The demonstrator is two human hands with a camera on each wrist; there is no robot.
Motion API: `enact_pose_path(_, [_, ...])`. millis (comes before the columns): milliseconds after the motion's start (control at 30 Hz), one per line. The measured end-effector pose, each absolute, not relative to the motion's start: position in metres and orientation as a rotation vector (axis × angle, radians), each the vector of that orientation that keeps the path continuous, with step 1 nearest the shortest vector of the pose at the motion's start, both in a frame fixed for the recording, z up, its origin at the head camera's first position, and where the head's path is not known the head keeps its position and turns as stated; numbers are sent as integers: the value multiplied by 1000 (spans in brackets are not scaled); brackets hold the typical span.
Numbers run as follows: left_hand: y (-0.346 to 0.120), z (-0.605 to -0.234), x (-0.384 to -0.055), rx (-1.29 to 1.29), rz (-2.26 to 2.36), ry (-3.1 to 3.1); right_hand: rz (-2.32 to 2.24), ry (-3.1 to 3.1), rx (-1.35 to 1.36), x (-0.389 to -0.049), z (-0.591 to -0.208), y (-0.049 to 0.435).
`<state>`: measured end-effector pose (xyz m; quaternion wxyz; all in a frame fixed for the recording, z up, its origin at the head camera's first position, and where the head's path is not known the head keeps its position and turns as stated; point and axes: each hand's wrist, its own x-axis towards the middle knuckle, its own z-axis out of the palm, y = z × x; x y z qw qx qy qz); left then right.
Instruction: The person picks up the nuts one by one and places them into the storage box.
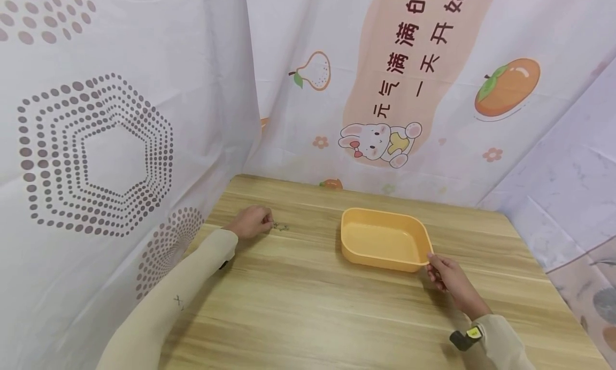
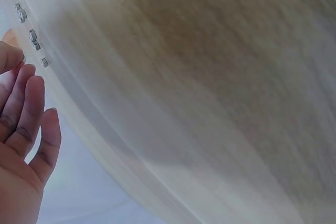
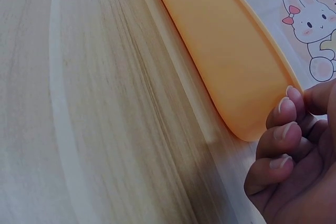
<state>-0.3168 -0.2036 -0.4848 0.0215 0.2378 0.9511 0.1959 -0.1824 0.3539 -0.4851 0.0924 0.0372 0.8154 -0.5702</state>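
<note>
On the left of the table my left hand (image 1: 252, 222) pinches with thumb and index finger. A speck of grey shows at the fingertips in the left wrist view, seemingly one of the small silver metal pieces; most of it is hidden. Several more of these small metal pieces (image 1: 284, 228) (image 2: 33, 36) lie on the wood just beside that hand, too small to tell their kind. My right hand (image 1: 446, 276) grips the rim of a yellow-orange plastic tray (image 1: 385, 262) at its near right corner, thumb against the curled fingers (image 3: 281, 139). Nothing is visible inside the tray.
A wood-grain table (image 1: 298, 316) lies under both hands. Printed curtains (image 1: 298, 129) hang behind it, and another curtain (image 1: 120, 161) runs close along the left side by my left arm. A pale curtain (image 1: 553, 215) borders the right edge.
</note>
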Motion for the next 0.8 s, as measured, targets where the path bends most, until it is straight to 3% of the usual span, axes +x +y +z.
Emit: enact_pose_path(800, [-197, -471, -311, 788, 627, 3010, -1701, 2401, 114, -184, -485, 355])
